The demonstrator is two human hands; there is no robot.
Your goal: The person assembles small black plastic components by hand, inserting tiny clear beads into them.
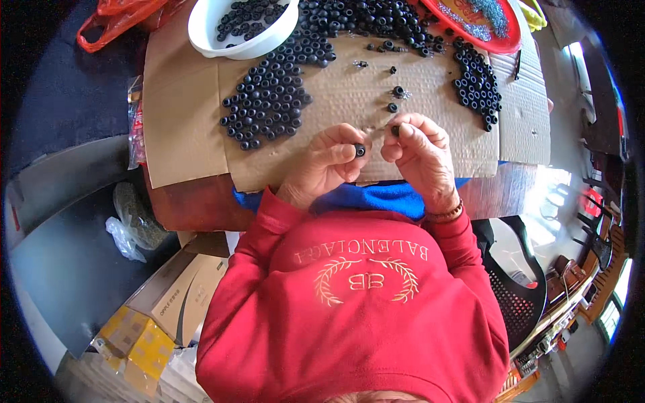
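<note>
My left hand (pixel 330 158) pinches a black ball-shaped plastic piece with a hole (pixel 360 150) between thumb and fingers. Close beside it, my right hand (pixel 424 149) is closed on a smaller black plastic piece (pixel 396 131), partly hidden by the fingertips. Both hands are over the near edge of a cardboard sheet (pixel 195 114). Just beyond them lie a few loose black pieces (pixel 392 107), with a little silvery clump (pixel 405 95) beside one. To the left spreads a batch of black ball-shaped pieces (pixel 269 101); at the right is a group of black ringed pieces (pixel 476 84).
A white bowl (pixel 201 33) with black pieces stands at the far left. At the far right, a red tray (pixel 507 44) holds silvery and bluish small metal parts (pixel 494 17). A blue cloth (pixel 376 196) lies below the hands. A cardboard box (pixel 178 295) stands lower left.
</note>
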